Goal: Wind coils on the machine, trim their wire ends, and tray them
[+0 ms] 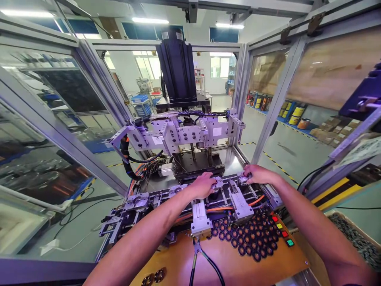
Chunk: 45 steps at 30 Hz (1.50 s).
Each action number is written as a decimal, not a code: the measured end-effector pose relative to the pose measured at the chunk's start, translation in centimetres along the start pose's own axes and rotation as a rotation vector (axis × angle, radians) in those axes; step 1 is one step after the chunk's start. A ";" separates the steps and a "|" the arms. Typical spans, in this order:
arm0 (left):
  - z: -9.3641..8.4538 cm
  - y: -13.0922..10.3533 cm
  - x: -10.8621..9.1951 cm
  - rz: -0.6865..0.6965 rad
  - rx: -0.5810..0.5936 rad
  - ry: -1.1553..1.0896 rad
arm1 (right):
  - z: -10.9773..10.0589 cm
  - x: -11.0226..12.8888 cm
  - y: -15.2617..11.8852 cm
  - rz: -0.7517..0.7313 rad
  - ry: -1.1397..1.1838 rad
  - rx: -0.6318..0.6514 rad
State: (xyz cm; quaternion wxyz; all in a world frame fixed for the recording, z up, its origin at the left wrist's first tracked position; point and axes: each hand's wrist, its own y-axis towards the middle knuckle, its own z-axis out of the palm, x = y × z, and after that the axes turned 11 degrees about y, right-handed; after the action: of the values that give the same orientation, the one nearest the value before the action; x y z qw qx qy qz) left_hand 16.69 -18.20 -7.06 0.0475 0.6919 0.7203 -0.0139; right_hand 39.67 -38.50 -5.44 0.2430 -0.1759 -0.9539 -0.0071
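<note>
My left hand [204,186] reaches to a metal fixture block [219,183] on the machine's rail, its fingers bent and pressed together at the block. Whatever lies between those fingertips is too small to make out. Farther right, my right hand [258,174] has its fingers closed at another metal fixture [243,179]; its fingertips are partly hidden. Below the hands, many small dark rings with copper-coloured centres [253,234] lie packed together on the orange-brown tabletop [235,270]. Pliers [197,247] with dark handles lie in front of a silver cylinder block [201,222].
Behind the rail stands a press with a tall black motor [178,71] and a metal crossplate [190,135]. Red, yellow and green buttons [285,234] sit on the right. Two loose rings [159,275] lie front left. Aluminium frame posts [275,95] enclose the station.
</note>
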 end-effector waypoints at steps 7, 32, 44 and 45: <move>-4.1 -1.3 -2.4 -0.057 -0.120 -0.098 | -2.8 2.9 -1.4 -0.085 0.219 -0.102; 12.8 -34.3 -9.4 -0.879 -0.357 -0.170 | 30.0 23.9 -10.0 -0.649 0.324 0.012; 15.3 -29.4 -7.0 -0.741 -0.434 -0.099 | 24.5 13.7 -20.1 -0.333 0.220 -0.340; 15.3 -29.4 -6.7 -0.739 -0.443 -0.094 | 24.1 12.8 -20.5 -0.293 0.201 -0.376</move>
State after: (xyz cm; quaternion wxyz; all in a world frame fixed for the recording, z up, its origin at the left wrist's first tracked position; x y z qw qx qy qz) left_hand -11.64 -27.43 -23.02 0.2194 0.3591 0.9023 0.0935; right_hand 11.14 -51.07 -19.29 0.2960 -0.0762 -0.9222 -0.2369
